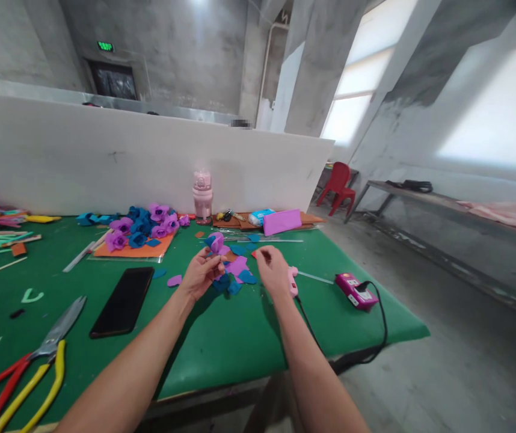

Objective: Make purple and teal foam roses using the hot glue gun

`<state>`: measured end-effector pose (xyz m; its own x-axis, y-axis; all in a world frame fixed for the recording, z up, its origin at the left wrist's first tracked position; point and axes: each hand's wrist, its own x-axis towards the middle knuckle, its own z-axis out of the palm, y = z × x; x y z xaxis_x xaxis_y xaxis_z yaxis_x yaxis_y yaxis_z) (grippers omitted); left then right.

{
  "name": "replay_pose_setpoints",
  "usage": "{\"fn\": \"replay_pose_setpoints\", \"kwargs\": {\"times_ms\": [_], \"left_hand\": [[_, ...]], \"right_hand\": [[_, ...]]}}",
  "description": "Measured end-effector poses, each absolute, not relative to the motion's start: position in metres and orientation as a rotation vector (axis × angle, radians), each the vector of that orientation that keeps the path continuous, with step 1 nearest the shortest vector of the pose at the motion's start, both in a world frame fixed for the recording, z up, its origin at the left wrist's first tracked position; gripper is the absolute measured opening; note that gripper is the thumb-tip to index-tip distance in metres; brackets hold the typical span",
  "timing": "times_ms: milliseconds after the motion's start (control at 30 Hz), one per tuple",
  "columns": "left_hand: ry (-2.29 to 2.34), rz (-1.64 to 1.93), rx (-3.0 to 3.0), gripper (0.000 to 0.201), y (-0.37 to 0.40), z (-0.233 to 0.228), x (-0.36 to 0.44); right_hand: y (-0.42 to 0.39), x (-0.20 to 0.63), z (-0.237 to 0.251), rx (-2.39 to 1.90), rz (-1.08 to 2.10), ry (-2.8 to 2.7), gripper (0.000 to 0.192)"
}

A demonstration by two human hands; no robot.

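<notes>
- Scissors (36, 361), with red and yellow handles, are lying closed at the near left of the green table (222, 337).
- A black phone (122, 300) is lying face down just beyond the scissors, left of the forearms.
- The left hand (199, 273) is pinching a purple foam flower (216, 242) by its base, fingers closed on it; the flower is being held upright above the table, over the scraps.
- The right hand (272, 270) is hovering just right of the flower, with thumb and forefinger closed together; whether they are gripping anything cannot be told.
- Blue and purple foam scraps (237, 273) are lying on the table between and under the two hands.
- A pink glue gun (293, 281) is lying partly hidden behind the right hand, its black cord trailing toward the near table edge.
- A magenta device (356, 290) with a black cable is sitting near the right table edge, well apart from the hands.
- Finished blue and purple flowers (143, 227) are resting in a heap on an orange sheet (132, 251) farther back on the left.
- A pink bottle (202, 197) is standing upright at the far edge, against the white board (104, 159).
- A red chair (338, 187) is standing beyond the table, at the right.
</notes>
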<state>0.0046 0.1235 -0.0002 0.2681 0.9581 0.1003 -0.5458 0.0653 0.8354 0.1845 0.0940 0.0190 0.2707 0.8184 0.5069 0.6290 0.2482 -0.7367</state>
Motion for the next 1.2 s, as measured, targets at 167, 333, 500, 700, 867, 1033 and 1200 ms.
{"fn": "replay_pose_setpoints", "kwargs": {"times_ms": [167, 333, 500, 700, 867, 1033, 1200], "left_hand": [[0.76, 1.307, 1.163, 0.028, 0.126, 0.003, 0.0], [0.847, 1.419, 1.245, 0.026, 0.132, 0.006, -0.008], [0.766, 1.325, 1.087, 0.038, 0.131, 0.009, -0.007], [0.788, 1.328, 1.012, 0.038, 0.129, 0.007, 0.002], [0.751, 1.348, 1.033, 0.034, 0.13, 0.004, 0.005], [0.756, 1.353, 1.017, 0.032, 0.13, 0.004, 0.005], [0.783, 1.364, 1.018, 0.033, 0.129, 0.005, 0.006]], "right_hand": [[0.13, 0.137, 0.002, -1.111, 0.675, -1.106, 0.022], [0.133, 0.132, -0.018, -1.002, 0.74, -1.243, 0.017], [0.13, 0.137, -0.015, -0.87, 0.881, -1.256, 0.02], [0.129, 0.129, -0.015, -0.858, 0.926, -1.262, 0.025], [0.129, 0.123, -0.021, -0.844, 0.964, -1.232, 0.025], [0.126, 0.123, -0.016, -0.859, 0.987, -1.251, 0.025], [0.123, 0.125, -0.012, -0.884, 0.821, -1.338, 0.025]]}}
